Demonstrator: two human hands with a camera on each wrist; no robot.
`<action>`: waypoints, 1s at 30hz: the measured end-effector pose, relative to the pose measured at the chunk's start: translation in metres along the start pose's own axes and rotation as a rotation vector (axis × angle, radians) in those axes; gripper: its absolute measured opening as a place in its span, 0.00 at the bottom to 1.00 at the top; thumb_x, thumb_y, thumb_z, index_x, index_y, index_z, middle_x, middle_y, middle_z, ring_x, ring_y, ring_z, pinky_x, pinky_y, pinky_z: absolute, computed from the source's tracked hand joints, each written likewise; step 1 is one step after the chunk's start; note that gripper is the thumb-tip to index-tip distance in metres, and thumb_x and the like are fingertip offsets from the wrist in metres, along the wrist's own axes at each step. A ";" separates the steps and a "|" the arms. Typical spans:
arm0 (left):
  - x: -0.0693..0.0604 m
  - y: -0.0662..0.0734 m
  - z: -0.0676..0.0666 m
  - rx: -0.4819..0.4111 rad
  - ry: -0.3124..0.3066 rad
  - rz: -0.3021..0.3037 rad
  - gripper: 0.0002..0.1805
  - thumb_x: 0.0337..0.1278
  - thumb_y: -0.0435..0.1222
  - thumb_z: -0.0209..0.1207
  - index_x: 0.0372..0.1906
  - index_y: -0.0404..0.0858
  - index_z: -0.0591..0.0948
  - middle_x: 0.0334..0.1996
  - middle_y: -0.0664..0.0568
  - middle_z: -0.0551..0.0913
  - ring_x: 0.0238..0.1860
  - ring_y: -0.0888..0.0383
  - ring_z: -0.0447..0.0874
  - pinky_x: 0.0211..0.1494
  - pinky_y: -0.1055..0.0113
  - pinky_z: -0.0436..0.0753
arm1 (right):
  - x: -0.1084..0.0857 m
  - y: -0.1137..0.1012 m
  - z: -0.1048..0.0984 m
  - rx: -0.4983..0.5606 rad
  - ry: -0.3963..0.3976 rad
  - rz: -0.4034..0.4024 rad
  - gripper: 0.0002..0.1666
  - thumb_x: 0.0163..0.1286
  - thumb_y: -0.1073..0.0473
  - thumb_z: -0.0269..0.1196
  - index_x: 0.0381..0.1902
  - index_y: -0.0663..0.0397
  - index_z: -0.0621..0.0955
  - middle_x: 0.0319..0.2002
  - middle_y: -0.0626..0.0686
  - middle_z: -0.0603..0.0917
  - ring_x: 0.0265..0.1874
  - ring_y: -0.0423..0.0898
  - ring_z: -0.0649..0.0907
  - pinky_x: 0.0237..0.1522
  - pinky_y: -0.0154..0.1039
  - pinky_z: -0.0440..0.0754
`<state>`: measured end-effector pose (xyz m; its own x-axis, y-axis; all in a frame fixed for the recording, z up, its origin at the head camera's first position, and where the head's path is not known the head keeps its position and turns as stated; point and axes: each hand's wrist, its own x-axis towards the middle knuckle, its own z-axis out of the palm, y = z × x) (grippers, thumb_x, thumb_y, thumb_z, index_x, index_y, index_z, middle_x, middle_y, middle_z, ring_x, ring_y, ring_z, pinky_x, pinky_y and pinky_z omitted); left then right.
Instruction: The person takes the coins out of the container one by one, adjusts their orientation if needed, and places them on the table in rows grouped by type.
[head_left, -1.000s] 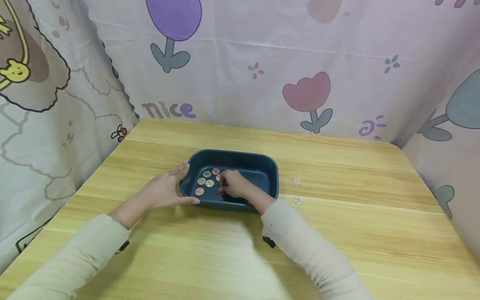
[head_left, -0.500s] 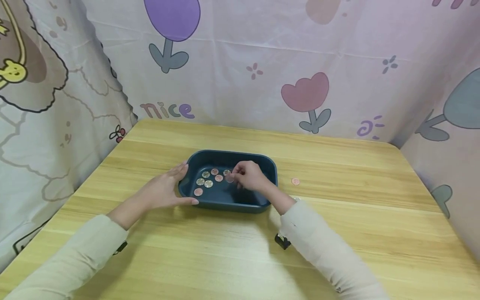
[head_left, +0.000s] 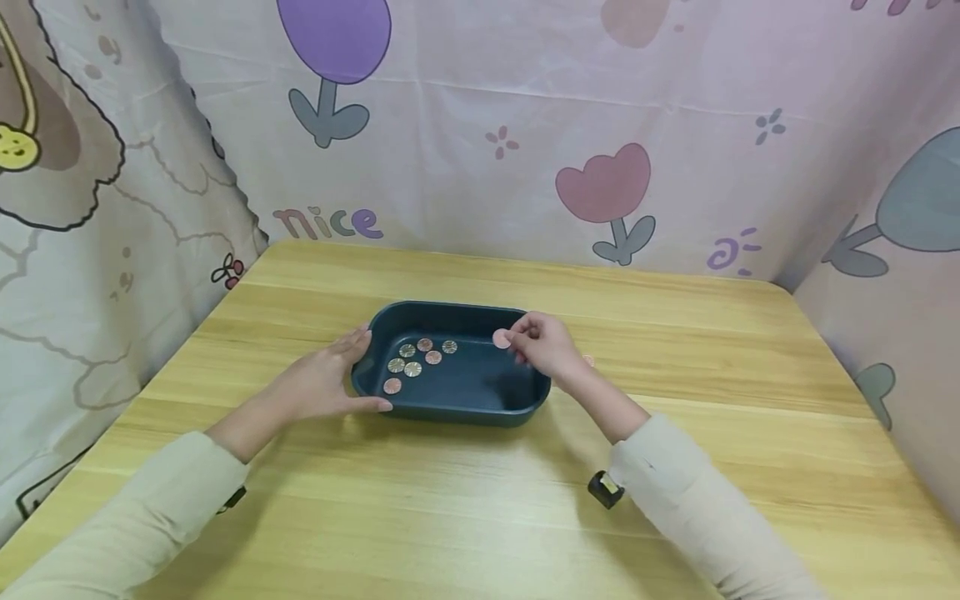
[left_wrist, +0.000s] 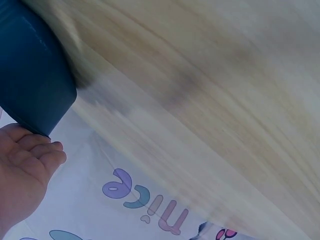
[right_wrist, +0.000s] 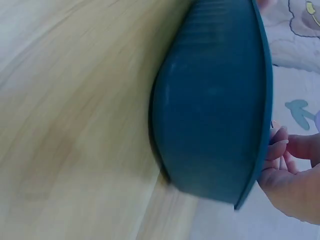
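Observation:
A dark blue rectangular tub (head_left: 450, 414) sits on the wooden table. My left hand (head_left: 318, 382) grips its left end, thumb along the near wall and fingers at the far left corner; in the left wrist view those fingers (left_wrist: 45, 150) meet the rim. Between thumb and fingertips, my right hand (head_left: 546, 346) pinches a copper-coloured coin (head_left: 502, 338) above the tub's right part. In the right wrist view only the coin's edge (right_wrist: 275, 124) shows past the tub wall. Several copper and brass-coloured coins (head_left: 412, 369) lie flat in the tub's left half.
Another copper-coloured coin (head_left: 588, 361) lies on the table (head_left: 420, 517) right of the tub, partly hidden by my right wrist. A patterned curtain (head_left: 465, 183) hangs behind the table and along both sides.
My right hand has lifted the coin off the tub floor and carried it up and rightwards. The pale coin on the table is now hidden by my right arm. My left hand keeps its place.

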<state>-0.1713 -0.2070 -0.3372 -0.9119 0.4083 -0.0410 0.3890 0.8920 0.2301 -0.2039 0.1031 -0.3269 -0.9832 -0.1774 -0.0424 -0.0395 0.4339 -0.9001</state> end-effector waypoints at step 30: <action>0.003 -0.005 0.004 -0.003 -0.001 0.001 0.65 0.36 0.73 0.54 0.70 0.29 0.53 0.72 0.37 0.50 0.70 0.36 0.53 0.67 0.42 0.62 | -0.030 0.082 -0.110 0.030 0.096 0.245 0.13 0.72 0.63 0.50 0.43 0.72 0.72 0.25 0.45 0.79 0.22 0.32 0.76 0.26 0.24 0.79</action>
<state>-0.1750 -0.2092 -0.3422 -0.9112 0.4098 -0.0419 0.3900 0.8909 0.2330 -0.1974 0.2408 -0.3519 -0.9753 0.0148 -0.2203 0.2053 0.4274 -0.8804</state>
